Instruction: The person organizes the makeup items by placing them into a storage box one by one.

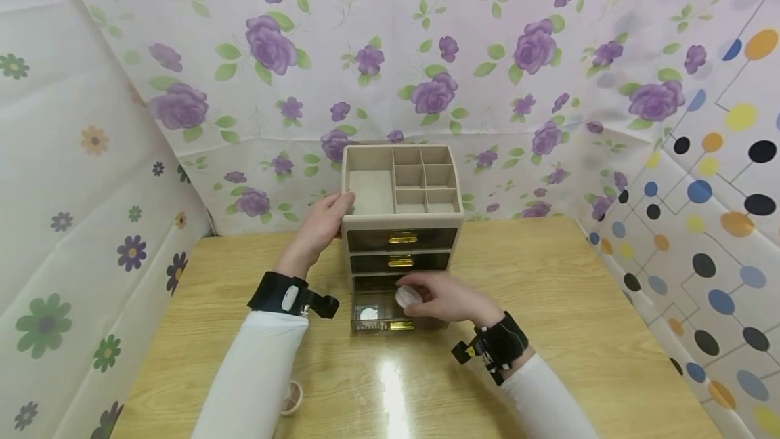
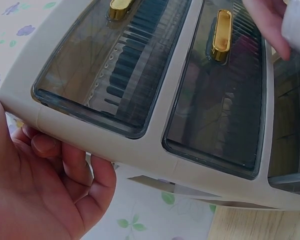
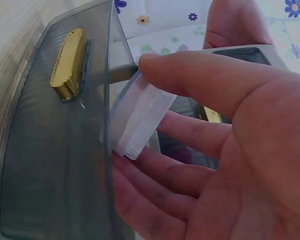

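Observation:
A beige desktop drawer organizer (image 1: 399,221) stands on the table, its bottom drawer (image 1: 379,326) pulled out. My left hand (image 1: 317,229) grips its left side, thumb on the top rim. In the left wrist view, the fingers (image 2: 102,182) curl against the side wall. Over the drawer, my right hand (image 1: 451,298) pinches a small round translucent jar (image 1: 407,296) between thumb and fingers. From the right wrist, this jar (image 3: 145,117) appears tilted, just behind the smoky drawer front (image 3: 50,150). A second round white piece (image 1: 368,314) lies inside the drawer at left.
Two upper drawers with gold handles (image 1: 402,238) are closed. The organizer's top has one large compartment (image 1: 372,192) and several small ones. A round, pinkish divided object (image 1: 293,398) lies beside my left sleeve on the wooden table (image 1: 536,303). Flowered cloth (image 1: 390,53) hangs behind.

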Available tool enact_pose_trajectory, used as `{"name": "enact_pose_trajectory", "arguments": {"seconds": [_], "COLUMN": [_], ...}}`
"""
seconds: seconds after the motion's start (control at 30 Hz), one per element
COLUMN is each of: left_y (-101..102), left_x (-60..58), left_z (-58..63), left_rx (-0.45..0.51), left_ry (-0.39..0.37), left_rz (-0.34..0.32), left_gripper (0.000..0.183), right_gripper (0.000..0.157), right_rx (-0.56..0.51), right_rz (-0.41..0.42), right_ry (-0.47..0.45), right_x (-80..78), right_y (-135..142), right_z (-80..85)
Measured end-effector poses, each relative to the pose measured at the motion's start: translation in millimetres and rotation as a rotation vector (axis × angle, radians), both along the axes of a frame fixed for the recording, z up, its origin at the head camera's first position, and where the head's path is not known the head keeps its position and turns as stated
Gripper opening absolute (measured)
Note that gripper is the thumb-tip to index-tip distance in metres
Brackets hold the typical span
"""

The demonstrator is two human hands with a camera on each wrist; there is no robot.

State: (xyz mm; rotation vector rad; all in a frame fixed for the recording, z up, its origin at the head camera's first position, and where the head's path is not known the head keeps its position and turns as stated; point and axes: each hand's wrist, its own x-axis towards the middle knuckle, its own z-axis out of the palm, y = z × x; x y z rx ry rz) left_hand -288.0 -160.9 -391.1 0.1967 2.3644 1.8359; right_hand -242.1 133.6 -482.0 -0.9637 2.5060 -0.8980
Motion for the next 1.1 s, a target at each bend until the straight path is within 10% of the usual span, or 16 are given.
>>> {"name": "enact_pose_trajectory", "arguments": {"seconds": [1.1], "left_y": [-0.3], "left_x": [-1.0], "left_z": [-0.5], "left_rx": [-0.007], "left_ry": [0.015], "left_rz": [0.013], "left_gripper": [0.060], "right_gripper": [0.040], "right_rx": [0.151], "right_rz": [0.021], "right_ry": [-0.135], "right_x": [-16.5], "right_y": [-37.5], "right_z": [-18.3]}}
